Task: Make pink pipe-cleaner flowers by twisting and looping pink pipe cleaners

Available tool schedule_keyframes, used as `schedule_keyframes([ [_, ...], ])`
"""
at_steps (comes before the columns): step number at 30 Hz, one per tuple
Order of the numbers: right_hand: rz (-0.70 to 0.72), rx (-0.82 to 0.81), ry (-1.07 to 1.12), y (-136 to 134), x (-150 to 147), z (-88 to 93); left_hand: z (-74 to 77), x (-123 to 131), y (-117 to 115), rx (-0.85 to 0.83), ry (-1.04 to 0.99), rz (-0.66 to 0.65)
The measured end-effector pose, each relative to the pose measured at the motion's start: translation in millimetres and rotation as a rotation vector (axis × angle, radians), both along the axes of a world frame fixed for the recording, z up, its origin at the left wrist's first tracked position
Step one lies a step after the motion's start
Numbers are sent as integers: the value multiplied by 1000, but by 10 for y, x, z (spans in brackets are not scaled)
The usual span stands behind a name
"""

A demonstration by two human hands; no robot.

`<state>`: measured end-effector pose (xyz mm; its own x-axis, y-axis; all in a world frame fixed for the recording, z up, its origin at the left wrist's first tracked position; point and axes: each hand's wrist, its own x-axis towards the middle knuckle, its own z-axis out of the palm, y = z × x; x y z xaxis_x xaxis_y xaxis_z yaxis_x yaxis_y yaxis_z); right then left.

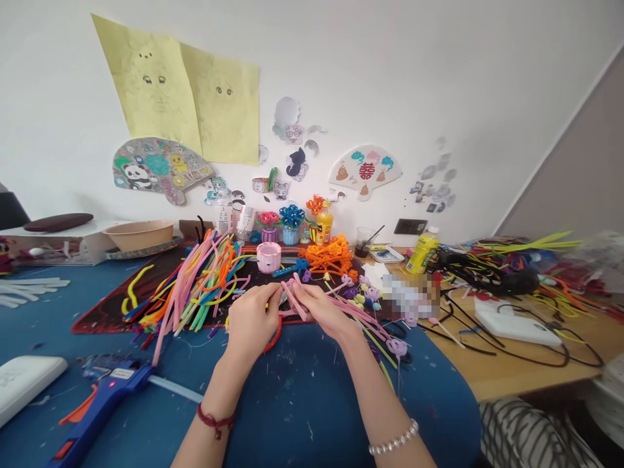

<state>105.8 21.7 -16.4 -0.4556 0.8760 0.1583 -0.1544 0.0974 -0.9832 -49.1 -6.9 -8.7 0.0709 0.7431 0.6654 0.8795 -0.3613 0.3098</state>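
Note:
Over the near edge of the dark mat (102,312), my two hands meet around short pink pipe cleaners (295,302). The fingers of my right hand (322,307) are closed on these stems, which cross at its fingertips. My left hand (254,320) is curled, thumb and forefinger pinched at the left side of the same pink stems; its other fingers are partly hidden. Just behind the hands stands a small pink-and-white pot (268,257). Loose pipe cleaners in many colours (195,279) lie to the left, and a heap of orange looped ones (329,255) sits behind my right hand.
A blue glue gun (114,393) with a glue stick lies at the left front, beside a white device (29,383). Pipe-cleaner flowers in pots (291,224) and an orange bottle (324,224) line the wall. Cables and a white box (517,323) are on the right.

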Motion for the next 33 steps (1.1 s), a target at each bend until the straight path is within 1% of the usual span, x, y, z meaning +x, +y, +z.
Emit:
schedule_keyframes([
  [6, 8, 5, 15, 25, 1, -25, 3, -5, 3, -25, -59, -47],
  [10, 102, -36, 40, 27, 7, -22, 10, -4, 22, -70, -120, -72],
  [17, 287, -114, 114, -12, 34, 71, 17, -16, 44, -139, -266, -166],
  [23, 396, -148, 124, 7, 33, 42, 52, 23, 27, -145, -276, -210],
  [25, 376, -158, 135, 9, 22, 26, 67, 37, 20, -155, -299, -235],
  [28, 274, -155, 124, 6, -7, 15, 100, 46, 42, -184, -341, -237],
  [30, 148, -99, 99, 26, -36, 7, 145, 37, 92, -209, -346, -209],
  [33, -69, 51, 16, 141, -84, -10, 250, 9, 213, -241, -290, -136],
])
